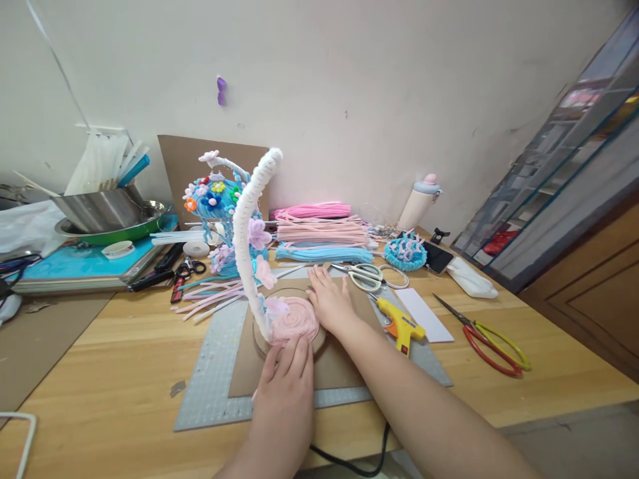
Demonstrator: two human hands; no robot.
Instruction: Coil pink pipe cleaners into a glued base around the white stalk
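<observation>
A pink coiled disc [295,319] lies on a round cardboard piece [318,349], with a white fuzzy arch [243,233] rising from its left side and bearing pale purple and pink flowers [259,234]. My left hand [289,379] rests its fingertips on the disc's near edge, fingers extended and lying flat. At the disc's right side, my right hand [330,299] lies palm down with its fingers spread, touching the edge. Neither hand is closed around anything. Under the round piece is a brown cardboard sheet [344,372] on a grey cutting mat [200,392].
Right of the hands lie a yellow glue gun [402,324], red-and-yellow-handled scissors [492,342] and a white card [424,314]. Behind are pipe cleaner bundles [322,233], a blue flowered piece [217,199] and a bottle [419,203]. A black cable [349,466] hangs at the front edge.
</observation>
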